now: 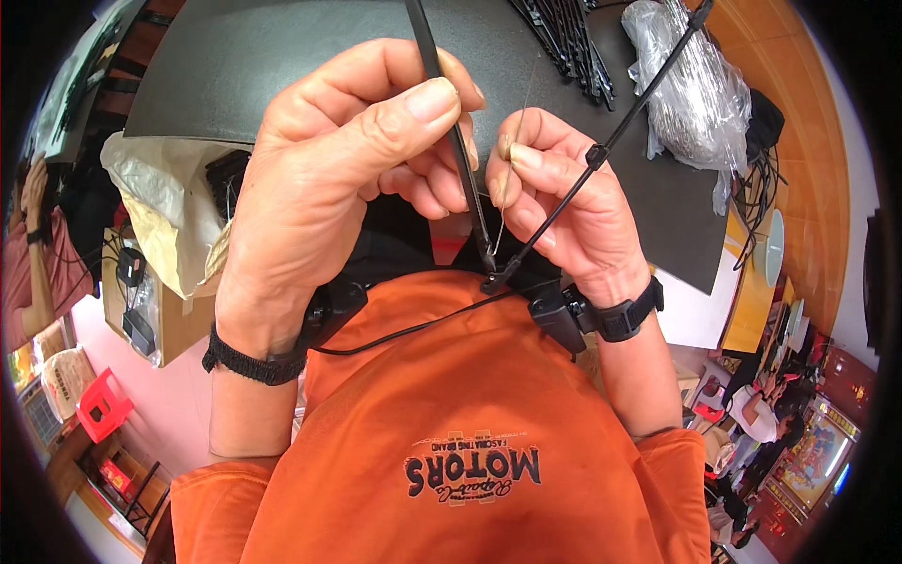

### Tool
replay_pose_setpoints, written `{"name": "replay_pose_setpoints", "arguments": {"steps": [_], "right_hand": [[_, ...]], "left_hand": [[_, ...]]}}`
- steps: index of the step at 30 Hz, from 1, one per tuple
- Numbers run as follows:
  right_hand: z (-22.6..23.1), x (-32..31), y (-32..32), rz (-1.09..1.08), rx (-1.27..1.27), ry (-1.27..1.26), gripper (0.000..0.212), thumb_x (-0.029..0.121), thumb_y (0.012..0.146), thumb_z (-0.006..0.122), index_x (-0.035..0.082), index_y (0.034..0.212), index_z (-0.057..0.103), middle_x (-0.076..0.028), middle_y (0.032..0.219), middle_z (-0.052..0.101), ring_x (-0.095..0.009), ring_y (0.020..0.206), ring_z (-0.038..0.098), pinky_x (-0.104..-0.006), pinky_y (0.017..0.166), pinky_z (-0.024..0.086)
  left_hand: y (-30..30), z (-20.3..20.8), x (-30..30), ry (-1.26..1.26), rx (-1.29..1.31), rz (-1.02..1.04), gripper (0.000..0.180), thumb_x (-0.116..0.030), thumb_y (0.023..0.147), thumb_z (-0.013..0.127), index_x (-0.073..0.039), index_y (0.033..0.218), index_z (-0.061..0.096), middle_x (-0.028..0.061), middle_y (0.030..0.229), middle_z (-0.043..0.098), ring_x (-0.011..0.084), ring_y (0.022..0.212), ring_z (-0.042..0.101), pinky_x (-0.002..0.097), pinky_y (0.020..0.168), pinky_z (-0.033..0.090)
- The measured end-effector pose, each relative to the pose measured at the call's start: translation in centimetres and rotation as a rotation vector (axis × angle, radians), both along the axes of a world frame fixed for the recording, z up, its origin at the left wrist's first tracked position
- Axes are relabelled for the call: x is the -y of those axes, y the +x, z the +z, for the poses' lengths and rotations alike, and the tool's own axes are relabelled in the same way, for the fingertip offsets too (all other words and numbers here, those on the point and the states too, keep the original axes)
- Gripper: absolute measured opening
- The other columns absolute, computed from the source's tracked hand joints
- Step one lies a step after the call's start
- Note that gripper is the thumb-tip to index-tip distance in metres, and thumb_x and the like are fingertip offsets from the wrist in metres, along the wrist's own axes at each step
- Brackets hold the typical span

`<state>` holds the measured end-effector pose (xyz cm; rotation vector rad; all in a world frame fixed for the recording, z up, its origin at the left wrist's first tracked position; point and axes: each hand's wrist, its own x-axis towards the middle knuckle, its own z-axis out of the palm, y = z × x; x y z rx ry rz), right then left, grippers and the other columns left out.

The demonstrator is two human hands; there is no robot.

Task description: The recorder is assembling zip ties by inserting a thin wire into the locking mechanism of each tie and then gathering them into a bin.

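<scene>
My left hand [352, 141] pinches a slim black rod [454, 122] between thumb and fingers; the rod slants down toward my front. My right hand [564, 193] is closed on a thin metal wire [508, 179], held between thumb and forefinger. The wire's lower end reaches the rod's bottom end, and its upper end sticks up past my fingers. From a small black joint piece [492, 280] near my orange shirt, a second thin black rod [648, 94] with knobs along it runs up to the right, passing in front of my right hand.
A dark table [319, 47] lies beyond my hands. On it are a bundle of black rods [573, 47] and a clear plastic bag of thin metal wires [691, 94]. At left stands a cardboard box [188, 329] with a pale bag [169, 211]. Farther left is another person's arm [42, 273].
</scene>
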<state>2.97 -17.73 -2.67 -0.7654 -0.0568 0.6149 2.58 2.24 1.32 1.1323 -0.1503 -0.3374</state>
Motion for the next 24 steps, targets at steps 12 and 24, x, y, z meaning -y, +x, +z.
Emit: {"name": "replay_pose_setpoints", "arguments": {"steps": [12,24], "right_hand": [[2.0,0.0,0.0,-0.138,0.187,-0.219,0.012,0.011,0.091,0.053,-0.001,0.091,0.055,-0.016,0.077,0.066,-0.010,0.053,0.059,-0.0174,0.041,0.042],[2.9,0.1,1.2,-0.236,0.158,-0.406,0.013,0.014,0.091,0.055,0.004,0.084,0.054,-0.007,0.072,0.063,-0.007,0.049,0.054,-0.0164,0.040,0.040]], "left_hand": [[0.5,-0.8,-0.3,-0.024,0.242,-0.038,0.024,-0.018,0.093,0.052,0.002,0.104,0.054,0.0088,0.082,0.056,0.0111,0.067,0.056,0.0212,0.058,0.047],[0.3,-0.5,2.9,0.166,-0.224,-0.098,0.014,-0.016,0.088,0.059,-0.002,0.087,0.057,0.0036,0.071,0.059,0.0099,0.054,0.057,0.0209,0.049,0.047]]}}
